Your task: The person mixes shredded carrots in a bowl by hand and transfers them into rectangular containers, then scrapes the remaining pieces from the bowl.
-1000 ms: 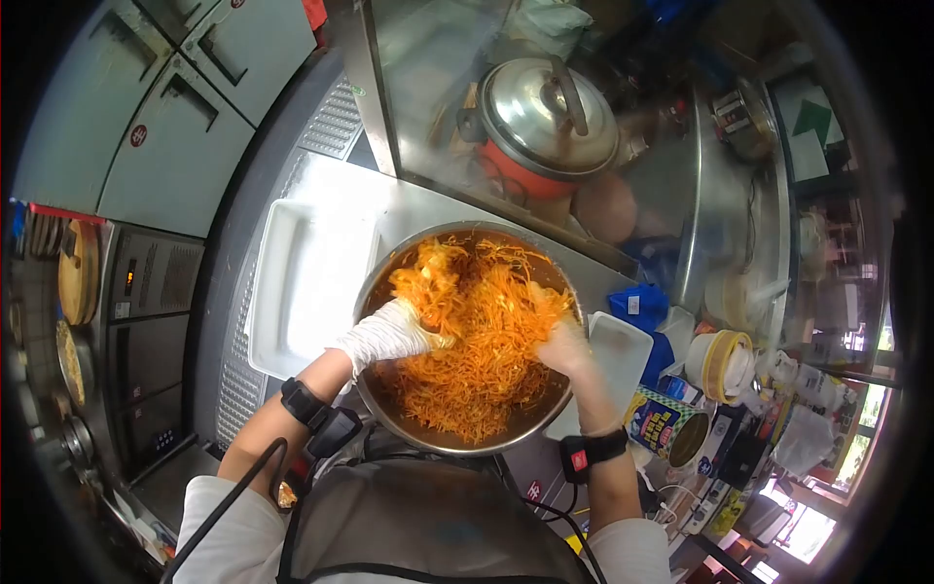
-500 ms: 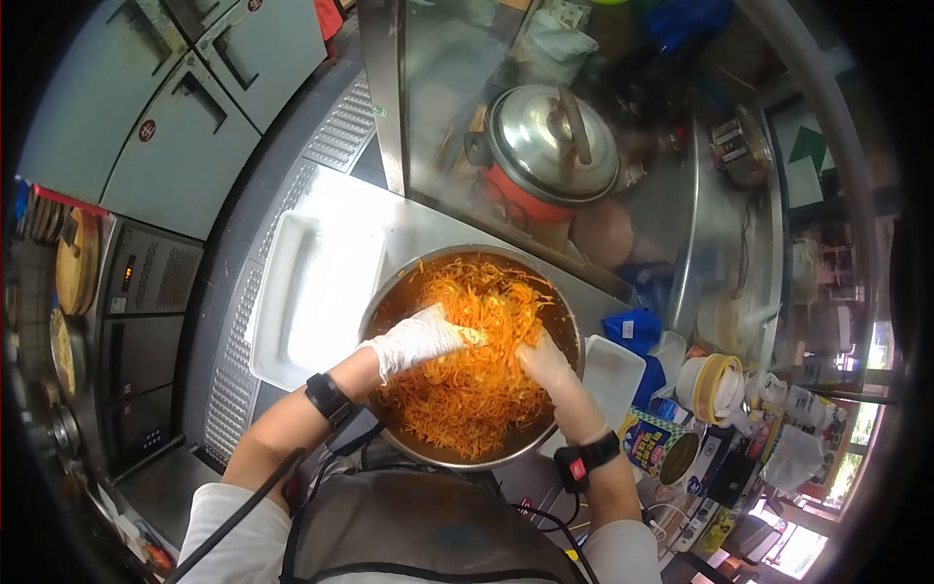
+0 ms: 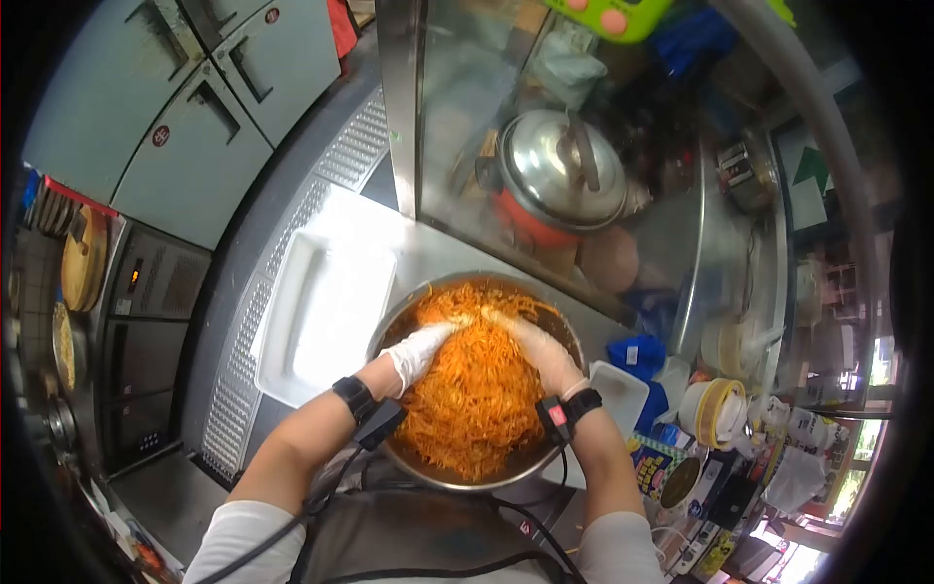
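A large steel bowl holds a heap of orange shredded food. My left hand, in a thin whitish glove, reaches in from the left, its fingertips sunk in the shreds near the far side. From the right comes my right hand, also in a clear glove, with its fingers pushed into the same far part of the heap. The two hands are close together at their tips. Shreds cover the fingers of both, so their grip is hidden.
An empty-looking white tray lies left of the bowl, and another white container to its right. Behind a glass panel stands a pot with a metal lid. An open patterned tin is at the lower right.
Both hands have moved to the far side of the bowl and closer together, deeper among the shreds. The heap is now mounded nearer my body. The whole view has shifted slightly.
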A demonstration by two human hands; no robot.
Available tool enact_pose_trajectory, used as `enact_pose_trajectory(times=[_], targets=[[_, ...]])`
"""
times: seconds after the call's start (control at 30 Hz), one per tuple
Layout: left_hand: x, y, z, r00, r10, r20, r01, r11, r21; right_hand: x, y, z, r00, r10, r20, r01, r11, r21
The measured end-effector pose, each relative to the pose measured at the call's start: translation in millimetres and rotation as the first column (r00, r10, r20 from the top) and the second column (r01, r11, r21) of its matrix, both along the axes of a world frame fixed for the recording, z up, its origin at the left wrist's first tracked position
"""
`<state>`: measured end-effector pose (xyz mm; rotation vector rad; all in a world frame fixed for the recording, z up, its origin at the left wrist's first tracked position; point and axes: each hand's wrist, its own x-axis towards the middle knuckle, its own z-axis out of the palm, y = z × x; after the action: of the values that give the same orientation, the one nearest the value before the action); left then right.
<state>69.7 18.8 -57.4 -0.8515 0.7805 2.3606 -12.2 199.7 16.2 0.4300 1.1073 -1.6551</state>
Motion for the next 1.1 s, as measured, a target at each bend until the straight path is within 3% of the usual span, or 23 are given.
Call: enact_pose_trajectory(times=[0.03,0.1,0.17,0.23,0.27,0.33,0.37,0.47,0.53,0.57,0.6,0.63,0.67,0.7,0.77,0.8,0.83,0.93,0.97,1.03,1.1], targets=[[-0.6,-3.1,-2.9,0.996,0.022,-0.092,-0.021,1.0,0.014,-6.3,-0.6,7.5,1.0,0.004,-0.02,-0.004,1.0,-0.006],[6.5,-11.5,-1.4,0.998,-0.031,-0.051,0.031,0.999,0.017,7.2,7.7,28.4,0.993,-0.086,0.083,0.092,0.993,-0.076],[11.3,-11.0,-4.0,0.981,-0.147,-0.123,0.146,0.989,-0.016,13.6,2.7,54.4,0.997,-0.075,0.027,0.077,0.996,-0.054],[7.9,-13.7,59.3,0.95,-0.3,-0.09,0.279,0.941,-0.192,18.9,2.0,60.5,0.992,-0.098,-0.078,0.083,0.981,-0.174],[4.4,-10.6,75.9,0.947,-0.309,-0.084,0.29,0.938,-0.189,17.1,3.4,47.4,0.992,-0.107,-0.072,0.093,0.981,-0.172],[-0.5,-1.6,92.7,0.95,-0.262,-0.168,0.237,0.959,-0.153,14.1,8.9,10.9,0.874,0.156,-0.459,-0.106,0.985,0.133],[0.1,-1.3,83.4,0.953,-0.23,-0.198,0.212,0.971,-0.109,14.9,14.7,6.0,0.882,0.149,-0.448,-0.098,0.986,0.135],[12.3,1.7,58.3,0.922,-0.274,-0.272,0.225,0.954,-0.197,15.3,24.5,1.4,0.899,0.058,-0.434,0.021,0.984,0.175],[12.2,5.6,74.2,0.973,-0.049,-0.224,0.012,0.987,-0.162,17.6,36.7,4.5,0.896,0.01,-0.443,0.037,0.995,0.096],[12.1,4.1,70.6,0.975,-0.053,-0.214,0.017,0.986,-0.164,24.5,42.9,4.7,0.902,-0.036,-0.431,0.054,0.998,0.029],[12.2,2.0,64.6,0.962,-0.188,-0.199,0.154,0.972,-0.176,29.1,45.7,-9.8,0.909,-0.043,-0.415,0.062,0.998,0.033],[8.8,0.7,61.7,0.927,-0.321,-0.194,0.286,0.939,-0.189,26.2,47.1,-35.1,0.852,0.241,-0.465,-0.12,0.954,0.276],[3.2,3.4,71.7,0.943,-0.293,-0.16,0.292,0.956,-0.032,23.2,46.2,-48.5,0.735,0.511,-0.447,-0.26,0.82,0.51],[4.4,8.4,72.1,0.94,-0.3,-0.163,0.299,0.954,-0.035,29.7,43.9,-40.4,0.737,0.505,-0.45,-0.252,0.823,0.509],[4.5,12.2,68.6,0.933,-0.33,-0.143,0.295,0.93,-0.221,34.1,33.8,-21.5,0.703,0.238,-0.67,-0.194,0.971,0.141],[7.5,9.9,82.6,0.929,-0.345,-0.133,0.316,0.928,-0.198,40.8,33.6,-22.8,0.803,0.166,-0.572,-0.157,0.985,0.066],[15.2,5.5,74.9,0.941,-0.277,-0.195,0.266,0.961,-0.08,52.7,37.6,-17.8,0.817,0.163,-0.553,-0.15,0.986,0.069],[22.6,-7.3,90.3,0.927,-0.314,-0.206,0.235,0.912,-0.336,51.5,50.1,-14.4,0.796,0.161,-0.584,0.084,0.925,0.371],[26.2,-18.6,84.1,0.926,-0.316,-0.206,0.22,0.896,-0.387,47.8,65.1,-30.2,0.796,0.162,-0.583,0.082,0.926,0.37],[40.8,-21.2,64.6,0.938,-0.282,-0.201,0.171,0.881,-0.442,48.2,85.8,-53.2,0.904,-0.067,-0.421,0.198,0.941,0.276],[47.5,-5.3,39.0,0.965,-0.256,-0.057,0.215,0.897,-0.386,60.2,78.9,-60.0,0.93,-0.018,-0.368,0.145,0.936,0.32]])
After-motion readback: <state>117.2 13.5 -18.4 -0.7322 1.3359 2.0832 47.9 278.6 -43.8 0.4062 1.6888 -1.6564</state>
